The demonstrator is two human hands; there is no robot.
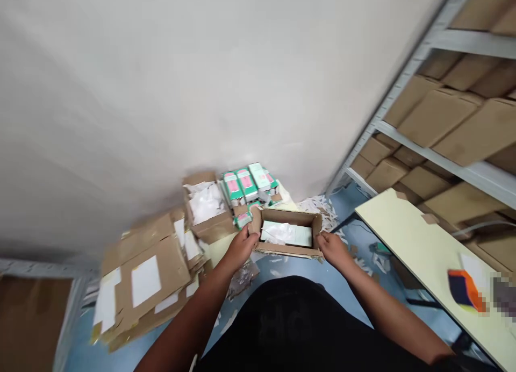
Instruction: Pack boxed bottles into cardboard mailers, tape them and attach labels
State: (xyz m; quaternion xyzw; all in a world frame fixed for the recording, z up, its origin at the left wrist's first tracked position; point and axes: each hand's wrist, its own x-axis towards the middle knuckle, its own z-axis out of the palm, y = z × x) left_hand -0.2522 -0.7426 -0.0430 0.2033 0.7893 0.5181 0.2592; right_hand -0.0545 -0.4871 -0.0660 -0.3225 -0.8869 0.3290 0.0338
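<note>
I hold a small open cardboard box (287, 219) out in front of me with both hands. My left hand (241, 247) is closed on its left end, and my right hand (332, 247) is closed on its right end. Inside lies a pale green packet under white plastic film (285, 233). Just beyond the box, against the wall, stands a stack of green and pink product boxes (246, 185). Another open carton with white wrapping (206, 204) sits to their left.
Flattened cartons with white labels (145, 272) pile on the blue floor at left. A pale table (427, 248) with an orange and dark object (463, 290) runs along the right. Metal shelving (435, 157) full of brown boxes stands behind it. Paper scraps (322, 208) litter the floor.
</note>
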